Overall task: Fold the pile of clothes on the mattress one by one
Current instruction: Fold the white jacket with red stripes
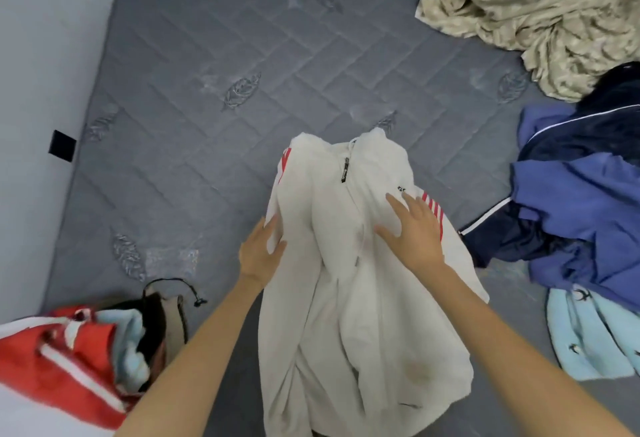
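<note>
Item in hand: white jacket [349, 263] with red stripes, lying front up and zipped in the middle of the grey mattress [207, 90], collar away from me, body rumpled.
Left hand [261, 251]: on the jacket's left edge. Fingers look straight with some cloth between them and the thumb. I see no clear pinch, so I call the grip slack and holding nothing.
Right hand [415, 228]: grip wide open, fingers spread, palm flat on the chest by the right-side stripes, pressing only.
Step, my read: smoothing the jacket flat, no fold made yet.
Left to do: blue and navy heap [571, 194] on the right, pale blue garment [588, 336] just below it, all unfolded.
Maybe done: red heap [69, 350] at lower left. It looks bunched and I can't tell if it's folded.
Unsure: beige patterned cloth [536, 14] at top right, crumpled, may be bedding.
Progress: early to middle, most of it left.
</note>
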The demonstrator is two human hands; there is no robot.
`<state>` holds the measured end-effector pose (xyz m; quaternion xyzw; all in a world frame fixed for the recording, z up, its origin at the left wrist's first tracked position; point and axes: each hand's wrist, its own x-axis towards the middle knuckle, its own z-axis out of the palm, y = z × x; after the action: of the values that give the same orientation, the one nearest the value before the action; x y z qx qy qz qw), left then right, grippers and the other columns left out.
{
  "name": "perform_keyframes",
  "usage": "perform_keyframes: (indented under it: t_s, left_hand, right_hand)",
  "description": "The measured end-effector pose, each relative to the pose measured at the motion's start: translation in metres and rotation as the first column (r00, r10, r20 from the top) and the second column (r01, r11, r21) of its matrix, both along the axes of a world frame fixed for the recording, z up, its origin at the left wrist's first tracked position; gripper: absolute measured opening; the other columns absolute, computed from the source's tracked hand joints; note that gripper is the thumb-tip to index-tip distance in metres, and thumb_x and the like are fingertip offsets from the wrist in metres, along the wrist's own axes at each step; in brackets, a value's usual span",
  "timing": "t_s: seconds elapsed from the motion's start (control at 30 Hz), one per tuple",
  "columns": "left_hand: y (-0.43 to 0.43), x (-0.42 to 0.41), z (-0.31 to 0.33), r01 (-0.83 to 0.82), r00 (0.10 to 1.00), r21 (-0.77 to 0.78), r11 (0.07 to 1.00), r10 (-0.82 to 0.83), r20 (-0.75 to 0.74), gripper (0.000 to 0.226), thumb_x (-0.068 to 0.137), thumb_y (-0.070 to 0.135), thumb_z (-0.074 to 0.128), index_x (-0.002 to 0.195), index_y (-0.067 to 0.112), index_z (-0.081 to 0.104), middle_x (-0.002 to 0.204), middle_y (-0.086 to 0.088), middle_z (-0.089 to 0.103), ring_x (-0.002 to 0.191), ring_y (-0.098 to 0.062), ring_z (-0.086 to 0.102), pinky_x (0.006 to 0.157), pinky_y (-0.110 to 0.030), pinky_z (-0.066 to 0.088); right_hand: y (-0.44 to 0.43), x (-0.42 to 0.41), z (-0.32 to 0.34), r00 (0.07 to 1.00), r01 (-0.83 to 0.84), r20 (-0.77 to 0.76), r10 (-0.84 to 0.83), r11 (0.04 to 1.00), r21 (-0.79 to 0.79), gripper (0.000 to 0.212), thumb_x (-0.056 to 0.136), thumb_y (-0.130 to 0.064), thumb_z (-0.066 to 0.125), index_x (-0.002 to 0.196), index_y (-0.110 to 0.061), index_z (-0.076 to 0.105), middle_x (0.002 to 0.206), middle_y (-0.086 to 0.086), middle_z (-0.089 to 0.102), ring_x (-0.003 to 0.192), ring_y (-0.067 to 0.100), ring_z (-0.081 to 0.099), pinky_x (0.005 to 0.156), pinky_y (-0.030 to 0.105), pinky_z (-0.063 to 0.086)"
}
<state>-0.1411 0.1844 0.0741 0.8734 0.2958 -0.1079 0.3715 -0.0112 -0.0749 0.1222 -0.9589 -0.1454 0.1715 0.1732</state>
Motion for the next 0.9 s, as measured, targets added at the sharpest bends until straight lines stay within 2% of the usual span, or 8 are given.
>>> perform_keyframes:
  t_s: [0.1,0.23,0.47,0.57,0.63,0.7,0.8,0.9]
  left_hand:
    - [0.0,-0.019,-0.022,0.061,0.997,0.062,0.996,-0.058,-0.048,0.057,0.099,0.029,0.05,0.15,0.026,0.025,0.157,-0.008,0.025,0.144,-0.023,0.024,0.117,-0.043,0.018]
    - [0.001,-0.047,-0.046,0.083,0.992,0.048,0.995,-0.078,-0.102,0.059,0.099,0.031,0.048,0.151,0.029,0.02,0.158,-0.006,0.02,0.145,-0.021,0.02,0.118,-0.048,0.012]
    - [0.001,-0.098,-0.076,0.007,0.995,0.019,1.0,-0.005,-0.098,0.061,0.098,0.035,0.048,0.151,0.027,0.019,0.158,-0.004,0.019,0.145,-0.018,0.017,0.118,-0.047,0.012]
    - [-0.007,-0.123,-0.083,-0.12,0.989,-0.024,0.992,0.117,-0.093,0.058,0.099,0.031,0.05,0.15,0.016,0.027,0.153,-0.007,0.032,0.14,-0.021,0.03,0.117,-0.041,0.022]
    - [-0.018,-0.14,-0.086,-0.27,0.958,-0.106,0.957,0.255,-0.134,0.047,0.1,0.028,0.048,0.143,0.012,0.04,0.143,-0.009,0.047,0.128,-0.023,0.046,0.109,-0.036,0.035]
    - [-0.03,-0.155,-0.089,-0.389,0.915,-0.191,0.901,0.354,-0.195,0.034,0.1,0.025,0.047,0.13,0.011,0.053,0.125,-0.009,0.061,0.107,-0.019,0.057,0.092,-0.029,0.046]
    - [-0.044,-0.173,-0.095,-0.487,0.869,-0.275,0.829,0.427,-0.252,0.023,0.096,0.024,0.053,0.115,0.016,0.061,0.093,0.004,0.065,0.083,-0.009,0.059,0.065,-0.011,0.04]
    - [-0.05,-0.186,-0.1,-0.506,0.853,-0.341,0.792,0.399,-0.337,0.017,0.092,0.022,0.057,0.107,0.019,0.065,0.078,0.011,0.058,0.071,-0.001,0.052,0.056,-0.007,0.034]
  right_hand:
    - [0.009,-0.022,-0.028,0.997,-0.027,-0.067,0.026,1.0,-0.007,0.069,0.09,-0.051,0.059,0.148,-0.024,0.036,0.156,0.01,0.029,0.146,0.03,0.017,0.118,0.046,0.014]
    - [0.023,-0.053,-0.054,0.991,-0.073,-0.116,0.071,0.997,-0.009,0.069,0.09,-0.051,0.057,0.15,-0.028,0.031,0.158,0.007,0.025,0.148,0.027,0.012,0.118,0.045,0.011]
    - [0.042,-0.097,-0.081,0.972,-0.148,-0.183,0.144,0.989,-0.006,0.07,0.09,-0.052,0.057,0.15,-0.029,0.028,0.159,0.004,0.022,0.148,0.026,0.01,0.119,0.045,0.013]
    - [0.048,-0.121,-0.089,0.957,-0.189,-0.219,0.188,0.982,0.013,0.072,0.09,-0.053,0.056,0.151,-0.03,0.024,0.16,0.002,0.019,0.148,0.025,0.011,0.119,0.045,0.013]
    - [0.053,-0.138,-0.095,0.945,-0.22,-0.241,0.223,0.975,0.04,0.076,0.09,-0.054,0.055,0.153,-0.031,0.018,0.161,0.002,0.014,0.147,0.024,0.016,0.118,0.043,0.016]
    - [0.061,-0.152,-0.099,0.936,-0.232,-0.254,0.245,0.969,0.078,0.08,0.09,-0.054,0.056,0.153,-0.031,0.013,0.161,0.002,0.013,0.142,0.022,0.028,0.115,0.042,0.025]
    - [0.072,-0.17,-0.101,0.925,-0.242,-0.263,0.273,0.959,0.145,0.079,0.09,-0.049,0.059,0.153,-0.027,0.016,0.158,0.003,0.026,0.137,0.021,0.038,0.108,0.039,0.038]
    - [0.079,-0.184,-0.101,0.918,-0.184,-0.319,0.237,0.965,0.187,0.076,0.091,-0.046,0.06,0.152,-0.025,0.021,0.152,0.001,0.037,0.132,0.018,0.044,0.1,0.029,0.04]
